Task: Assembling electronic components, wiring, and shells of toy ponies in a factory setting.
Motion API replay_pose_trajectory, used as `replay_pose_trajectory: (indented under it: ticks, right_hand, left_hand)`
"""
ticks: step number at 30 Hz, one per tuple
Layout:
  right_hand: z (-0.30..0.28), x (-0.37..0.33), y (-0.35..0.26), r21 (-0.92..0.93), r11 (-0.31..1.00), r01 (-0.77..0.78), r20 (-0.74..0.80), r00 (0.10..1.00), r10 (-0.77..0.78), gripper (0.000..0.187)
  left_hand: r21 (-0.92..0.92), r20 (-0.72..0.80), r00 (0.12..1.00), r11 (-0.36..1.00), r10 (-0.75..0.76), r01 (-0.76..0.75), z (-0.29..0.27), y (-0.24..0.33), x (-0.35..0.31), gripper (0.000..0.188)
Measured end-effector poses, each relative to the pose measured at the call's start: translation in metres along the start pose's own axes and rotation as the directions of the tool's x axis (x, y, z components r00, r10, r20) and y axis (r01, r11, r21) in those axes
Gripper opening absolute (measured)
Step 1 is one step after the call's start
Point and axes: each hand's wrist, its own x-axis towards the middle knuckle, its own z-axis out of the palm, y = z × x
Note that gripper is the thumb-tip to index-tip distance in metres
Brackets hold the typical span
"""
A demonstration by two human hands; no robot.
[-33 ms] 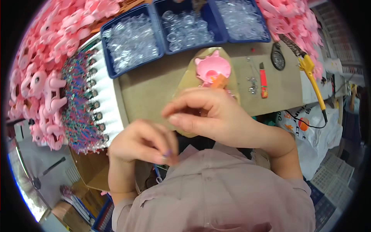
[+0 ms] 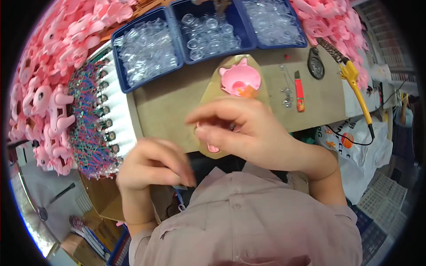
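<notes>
My left hand [image 2: 153,164] is raised near my body, thumb and fingertips pressed together and slightly blurred; whatever is in the pinch is too small to make out. To its right, my right hand [image 2: 253,131] hovers palm-in above the work mat, fingers curved and the thumb tip apart from the fingertips. Beneath it lies a yellowish pad [image 2: 206,95], with a pink toy piece [image 2: 213,148] partly covered by that hand. Farther up the pad rests a hollow pink toy head shell [image 2: 237,73] with pointed ears, an orange piece [image 2: 249,91] at its lower edge.
Blue bins [image 2: 179,62] of clear plastic parts line the back. Pink toy bodies [image 2: 53,106] and bundled coloured wires [image 2: 91,119] crowd the left. At right are a red cutter [image 2: 300,93], small metal parts [image 2: 286,97], a dark oval object [image 2: 316,64] and a yellow-handled soldering tool [image 2: 356,84].
My left hand has moved slightly left, away from the right hand. The purplish speck at its fingertips no longer shows. My right thumb and fingertips have parted a little.
</notes>
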Motion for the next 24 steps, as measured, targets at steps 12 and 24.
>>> replay_pose_trajectory:
  ticks: [12,24]
  right_hand:
    - [-0.034,-0.018,0.048,-0.721,0.692,-0.025,-0.356,0.87,-0.34,0.06]
    - [-0.004,-0.121,-0.032,-0.343,-0.306,0.888,-0.038,-0.339,-0.94,0.035]
  left_hand:
    - [0.674,-0.569,0.712,0.73,0.412,0.116,0.015,-0.059,0.051,0.016]
    - [0.613,-0.555,0.763,0.783,0.333,0.104,0.019,-0.046,0.038,0.014]
